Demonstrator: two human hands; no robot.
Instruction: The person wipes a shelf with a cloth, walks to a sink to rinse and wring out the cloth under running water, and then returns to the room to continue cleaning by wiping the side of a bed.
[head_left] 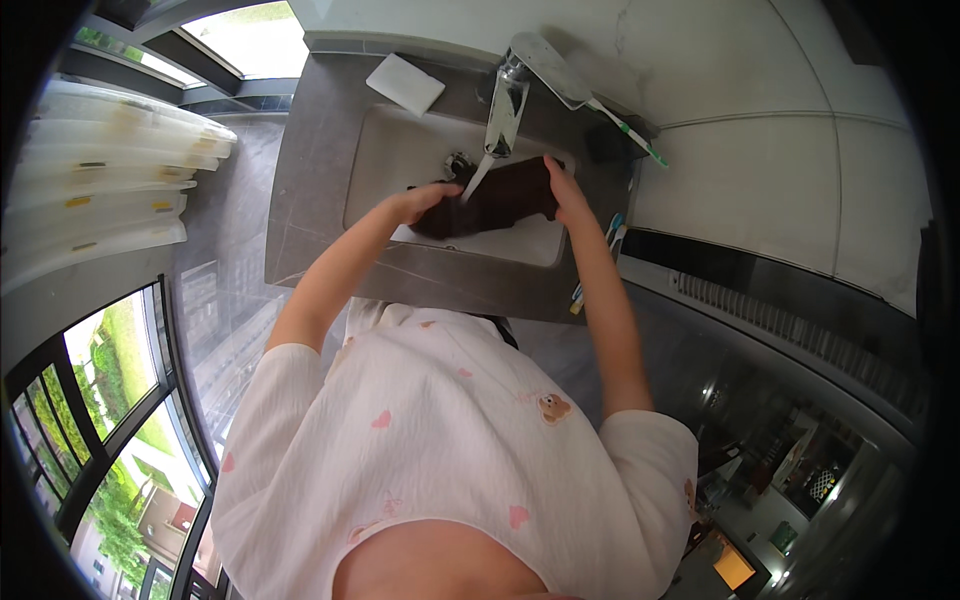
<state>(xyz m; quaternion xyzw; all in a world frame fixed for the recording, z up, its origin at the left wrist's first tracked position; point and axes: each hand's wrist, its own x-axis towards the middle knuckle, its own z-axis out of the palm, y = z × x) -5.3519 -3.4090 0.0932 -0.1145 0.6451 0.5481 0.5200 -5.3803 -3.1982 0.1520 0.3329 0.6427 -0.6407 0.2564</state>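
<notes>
A dark brown cloth (505, 195) is stretched across the white sink basin (385, 145). Water runs from the chrome faucet (507, 110) onto its left part. My left hand (428, 200) grips the cloth's left end, thumb on top near the stream, with the other fingers mostly hidden. At the right end, my right hand (566, 192) has the cloth's edge pinched, its fingers partly out of sight. Behind the cloth, close to my left thumb, a shiny metal drain piece (458, 163) shows.
Grey stone counter (310, 190) surrounds the basin. On its back left edge lies a white rectangular block (405, 84). A green-and-white toothbrush (630, 132) sticks out right of the faucet. More toothbrushes (615, 232) lie by the right edge, near my right forearm.
</notes>
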